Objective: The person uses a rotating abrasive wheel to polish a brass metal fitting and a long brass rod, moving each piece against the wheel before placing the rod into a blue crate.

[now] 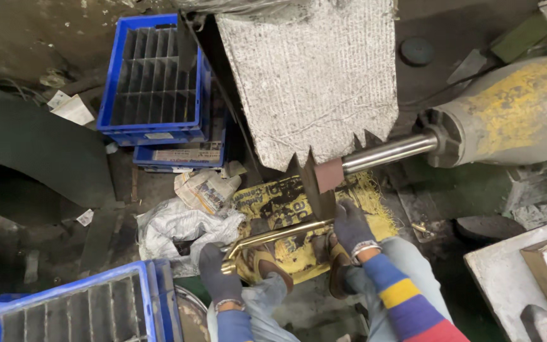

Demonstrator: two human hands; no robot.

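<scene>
Both hands wear dark gloves and share one long brass rod (273, 235) with a bent end. Left hand (218, 273) is closed around the rod's curved lower end, near the person's knee, and the right hand (351, 226) is wrapped around the other end, pressing it up toward the dark, cone-shaped polishing wheel (316, 183). That wheel sits on a bright steel shaft (389, 152) that runs out of a large motor housing (514, 114), grey with worn yellow paint, at the right. The rod lies nearly level across the person's lap, its right end just under the wheel; whether it touches the wheel cannot be told, since the glove covers the spot. A striped sleeve (406, 297) in blue, yellow and red covers the right forearm. Under the rod, on the floor, lies a yellow printed sack (286, 202) with frayed edges, and beside it to the left a crumpled white bag (175, 228). A rough grey guard plate (311, 76) with a jagged lower edge hangs above the wheel. Behind it stands a blue plastic crate (153, 79) with inner dividers, stacked on another, and a second blue crate (77, 307) sits at the lower left, close to the left hand.
</scene>
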